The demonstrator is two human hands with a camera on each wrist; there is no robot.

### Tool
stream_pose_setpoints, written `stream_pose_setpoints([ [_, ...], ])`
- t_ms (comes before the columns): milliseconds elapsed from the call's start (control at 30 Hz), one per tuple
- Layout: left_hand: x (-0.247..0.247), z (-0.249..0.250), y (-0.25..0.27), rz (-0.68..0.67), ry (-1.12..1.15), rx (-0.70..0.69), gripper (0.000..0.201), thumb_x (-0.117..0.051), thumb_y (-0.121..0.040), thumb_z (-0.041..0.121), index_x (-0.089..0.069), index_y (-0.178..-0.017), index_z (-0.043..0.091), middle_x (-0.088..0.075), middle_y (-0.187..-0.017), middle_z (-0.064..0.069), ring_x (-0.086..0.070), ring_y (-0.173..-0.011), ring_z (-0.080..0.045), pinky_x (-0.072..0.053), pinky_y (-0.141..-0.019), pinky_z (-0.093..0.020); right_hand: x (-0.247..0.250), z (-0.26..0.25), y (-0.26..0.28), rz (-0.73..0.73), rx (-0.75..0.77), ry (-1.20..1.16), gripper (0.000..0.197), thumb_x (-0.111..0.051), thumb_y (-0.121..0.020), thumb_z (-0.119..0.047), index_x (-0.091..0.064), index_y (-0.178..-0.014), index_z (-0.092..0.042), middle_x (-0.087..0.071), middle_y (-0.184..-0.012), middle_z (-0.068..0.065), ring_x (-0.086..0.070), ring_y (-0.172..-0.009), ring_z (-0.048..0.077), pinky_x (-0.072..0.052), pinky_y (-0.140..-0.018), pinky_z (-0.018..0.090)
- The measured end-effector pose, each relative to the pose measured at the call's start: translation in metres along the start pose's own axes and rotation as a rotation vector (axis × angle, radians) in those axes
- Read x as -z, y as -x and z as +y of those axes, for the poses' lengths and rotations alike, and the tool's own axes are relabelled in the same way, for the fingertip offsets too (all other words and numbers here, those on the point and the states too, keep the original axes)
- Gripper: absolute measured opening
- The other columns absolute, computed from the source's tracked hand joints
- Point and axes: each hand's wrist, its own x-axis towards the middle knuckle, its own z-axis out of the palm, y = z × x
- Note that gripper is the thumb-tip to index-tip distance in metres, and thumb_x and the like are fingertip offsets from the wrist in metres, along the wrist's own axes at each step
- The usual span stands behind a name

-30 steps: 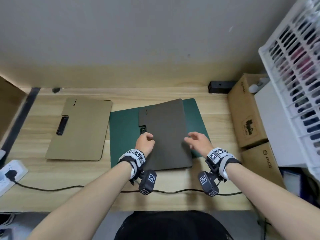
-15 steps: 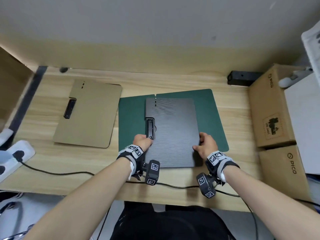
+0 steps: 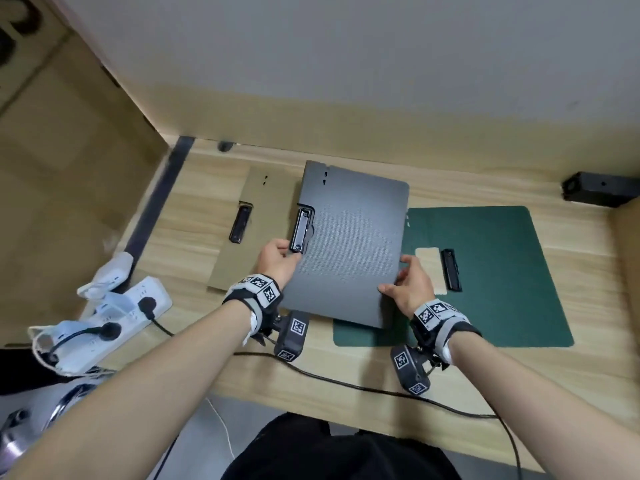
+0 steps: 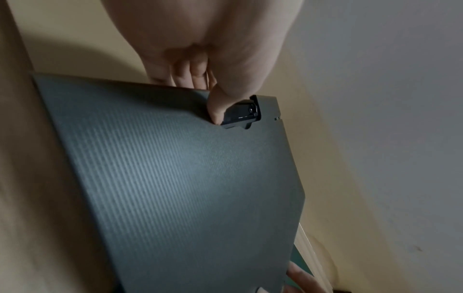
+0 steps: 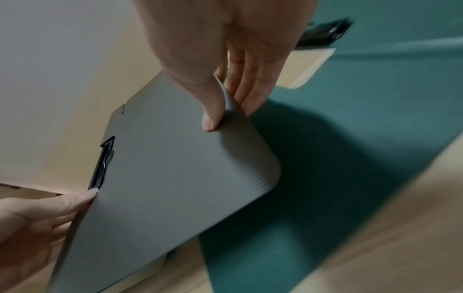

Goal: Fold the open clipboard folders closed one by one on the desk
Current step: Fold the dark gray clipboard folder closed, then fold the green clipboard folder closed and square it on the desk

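Three clipboard folders (image 3: pixel 349 251); two power strips (image 3: pixel 131 306), perhaps; two hands (image 3: pixel 277 261).

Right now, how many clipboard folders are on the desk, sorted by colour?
Grey folder: 1, closed, held at its edges by the left hand and the right hand
Tan folder: 1, closed, partly under the grey one
Green folder: 1, lying open
Total: 3

- Left hand (image 3: pixel 277 261) pinches the grey folder (image 3: pixel 349 251) at its left edge, thumb on top
- Right hand (image 3: pixel 412 285) grips the right edge, thumb above, fingers beneath
- Both forearms reach forward
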Motion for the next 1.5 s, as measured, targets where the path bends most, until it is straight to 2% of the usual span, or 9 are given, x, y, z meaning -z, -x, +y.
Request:
stream_pose_setpoints([
  [133,0.045,-0.012,-0.03,0.064,-0.008,-0.042,0.041,-0.076,-0.081,0.015,-0.063,-0.119,0.008,-0.066,-0.116,-0.006,-0.062,-0.107,-0.022,-0.047,-0.101,-0.035,-0.046,-0.036,-0.011,-0.027,0.029,0.016,0.066,-0.085,-0.07,-0.02,-0.047,-0.125,-0.017,-0.064,-0.092,0.0,-0.063,-0.093,0.024,-0.05,-0.089,0.04],
  [367,0.088,-0.038,-0.059,0.081,-0.136,-0.049,0.052,-0.07,-0.085,0.014,-0.055,-0.135,0.012,-0.057,-0.137,-0.008,-0.05,-0.129,-0.026,-0.04,-0.109,-0.038,-0.107,-0.073,-0.024,-0.114,0.013,0.1,0.066,-0.083,-0.073,-0.027,-0.046,-0.126,-0.014,-0.058,-0.099,-0.001,-0.06,-0.099,0.024,-0.048,-0.087,0.035],
  [533,0.092,-0.049,-0.06,0.08,-0.31,-0.088,0.056,-0.066,-0.085,0.014,-0.049,-0.138,0.012,-0.047,-0.139,-0.009,-0.034,-0.135,-0.027,-0.027,-0.112,-0.035,-0.127,-0.079,-0.026,-0.103,-0.017,0.146,0.069,-0.084,-0.072,-0.027,-0.046,-0.128,-0.014,-0.06,-0.108,0.003,-0.06,-0.106,0.026,-0.048,-0.092,0.039],
  [700,0.092,-0.044,-0.056,0.056,-0.282,-0.062,0.054,-0.065,-0.084,0.011,-0.049,-0.136,0.012,-0.036,-0.139,-0.009,-0.034,-0.133,-0.026,-0.026,-0.111,-0.03,-0.126,-0.077,-0.027,-0.095,-0.006,0.187,0.072,-0.084,-0.071,-0.03,-0.047,-0.131,-0.016,-0.058,-0.116,0.004,-0.059,-0.107,0.025,-0.048,-0.096,0.042],
  [900,0.069,-0.014,-0.035,0.085,-0.223,-0.185,0.055,-0.061,-0.082,0.007,-0.046,-0.134,0.012,-0.042,-0.138,-0.01,-0.032,-0.132,-0.028,-0.026,-0.112,-0.037,-0.096,-0.069,-0.019,-0.168,0.035,0.201,0.041,-0.072,-0.081,-0.022,-0.062,-0.12,-0.017,-0.066,-0.11,0.004,-0.06,-0.107,0.023,-0.047,-0.096,0.035],
  [1033,0.014,0.015,0.002,-0.178,-0.145,-0.266,0.038,-0.055,-0.084,0.005,-0.057,-0.122,0.013,-0.061,-0.121,-0.005,-0.053,-0.118,-0.025,-0.04,-0.104,-0.036,-0.051,-0.034,-0.007,-0.096,-0.042,0.189,0.041,-0.072,-0.08,-0.02,-0.062,-0.119,-0.016,-0.065,-0.113,0.004,-0.061,-0.107,0.024,-0.047,-0.097,0.034],
  [1167,-0.042,0.013,0.043,-0.407,-0.244,-0.065,0.04,-0.059,-0.083,0.018,-0.059,-0.122,0.008,-0.062,-0.122,-0.009,-0.058,-0.113,-0.028,-0.044,-0.096,-0.03,0.005,0.013,0.004,0.03,-0.13,0.24,0.049,-0.07,-0.08,-0.016,-0.057,-0.127,-0.013,-0.054,-0.128,0.011,-0.058,-0.115,0.029,-0.042,-0.1,0.031],
  [1367,-0.09,0.006,0.074,-0.269,-0.23,0.16,0.064,-0.059,-0.079,0.024,-0.045,-0.139,0.008,-0.042,-0.139,-0.014,-0.042,-0.13,-0.033,-0.036,-0.109,-0.038,0.077,0.077,0.01,0.111,-0.209,0.271,0.057,-0.064,-0.08,-0.013,-0.048,-0.135,-0.011,-0.043,-0.135,0.013,-0.055,-0.117,0.033,-0.04,-0.103,0.036],
  [1500,-0.102,0.007,0.063,-0.189,-0.001,0.263,0.043,-0.062,-0.063,0.027,-0.06,-0.103,0.011,-0.064,-0.116,-0.012,-0.062,-0.103,-0.035,-0.052,-0.094,-0.044,0.08,0.095,0.007,0.076,-0.221,0.153,0.053,-0.064,-0.082,-0.013,-0.049,-0.133,-0.014,-0.063,-0.111,0.006,-0.059,-0.101,0.025,-0.045,-0.094,0.034],
])
